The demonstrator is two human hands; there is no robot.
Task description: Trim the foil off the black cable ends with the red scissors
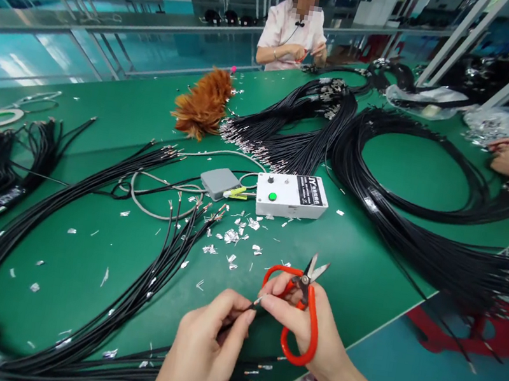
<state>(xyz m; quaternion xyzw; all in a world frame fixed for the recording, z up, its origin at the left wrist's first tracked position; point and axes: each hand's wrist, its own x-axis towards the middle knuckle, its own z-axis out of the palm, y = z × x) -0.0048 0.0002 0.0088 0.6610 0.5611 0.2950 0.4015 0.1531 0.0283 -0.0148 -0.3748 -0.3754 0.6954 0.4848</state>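
Pinching the cable (254,304), the left hand (207,345) steadies its tip; the right hand (327,332), curled round scissors (306,280), best points them toward the white box (285,196).

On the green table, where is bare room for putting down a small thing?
Nearly bare: left of the orange feather duster, towards the white ring; inside the coiled black cables at right; and between those and the scissors in the right hand. Crowded: around the white box, with a grey block on its left, foil scraps in front, a cable bundle behind.
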